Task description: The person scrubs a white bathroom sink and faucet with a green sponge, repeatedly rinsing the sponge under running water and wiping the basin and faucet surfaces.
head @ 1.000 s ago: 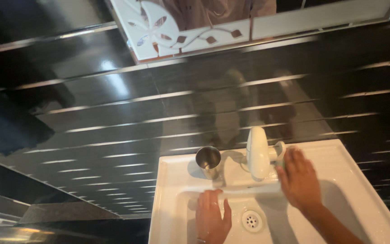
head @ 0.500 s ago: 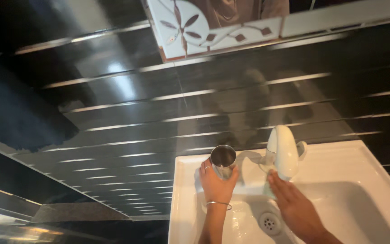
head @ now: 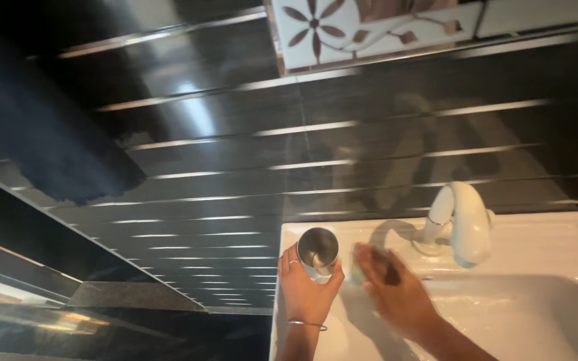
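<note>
Right hand [head: 389, 287] blurry, hiding most of a green thing [head: 354, 269]. Sink [head: 556, 247] cut off near and right.

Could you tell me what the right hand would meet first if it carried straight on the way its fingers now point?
The right hand points up-left along the sink ledge. It already seems to press a pale green sponge; straight beyond that stands the steel cup held by the left hand. The hand is blurred, so depth is uncertain.
</note>
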